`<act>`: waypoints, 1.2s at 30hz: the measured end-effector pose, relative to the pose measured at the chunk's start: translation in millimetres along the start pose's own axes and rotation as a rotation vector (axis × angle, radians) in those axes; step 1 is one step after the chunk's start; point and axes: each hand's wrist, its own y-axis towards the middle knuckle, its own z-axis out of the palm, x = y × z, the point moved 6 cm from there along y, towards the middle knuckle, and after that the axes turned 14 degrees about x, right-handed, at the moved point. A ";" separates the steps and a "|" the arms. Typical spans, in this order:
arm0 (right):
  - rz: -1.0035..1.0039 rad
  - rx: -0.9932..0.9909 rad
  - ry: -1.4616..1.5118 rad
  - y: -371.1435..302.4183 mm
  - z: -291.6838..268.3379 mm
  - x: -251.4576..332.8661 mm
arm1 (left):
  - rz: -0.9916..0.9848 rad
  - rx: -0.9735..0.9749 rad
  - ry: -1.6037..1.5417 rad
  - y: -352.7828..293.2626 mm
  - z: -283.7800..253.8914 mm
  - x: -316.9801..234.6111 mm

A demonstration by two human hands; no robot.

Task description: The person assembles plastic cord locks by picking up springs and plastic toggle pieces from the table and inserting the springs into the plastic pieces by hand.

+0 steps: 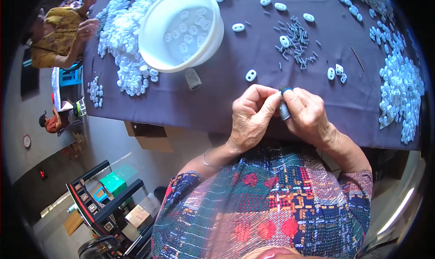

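My left hand [253,117] is at the table's near edge, its thumb and forefinger pinched together. Against them, the fingertips of my right hand [309,113] are closed too. Dark wraps or covers [284,110] show at the right fingertips. Whatever is pinched between the two hands is too small and covered to name. Just beyond my left hand lies a white oval piece with two holes [250,75]. Farther off, a loose scatter of short grey pins [297,41] lies with another white oval piece [284,41] among them.
A white plastic tub [149,46] holds several oval pieces, beside a large heap of white pieces [127,46]. A small grey block [193,79] lies below the tub. Another heap [401,87] and a thin brown stick [357,58] are at right. A person [59,37] sits at far left.
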 end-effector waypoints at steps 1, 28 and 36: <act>-0.006 0.006 -0.002 0.5 1.6 -0.5 | 0.017 -0.005 0.007 1.2 -1.9 -2.0; -0.091 -0.082 0.030 -0.2 -19.9 4.5 | 0.447 -0.176 1.230 11.5 -32.7 -57.1; -0.076 -0.122 0.006 -1.7 -9.5 1.4 | 0.344 0.009 1.151 17.5 -25.0 -42.8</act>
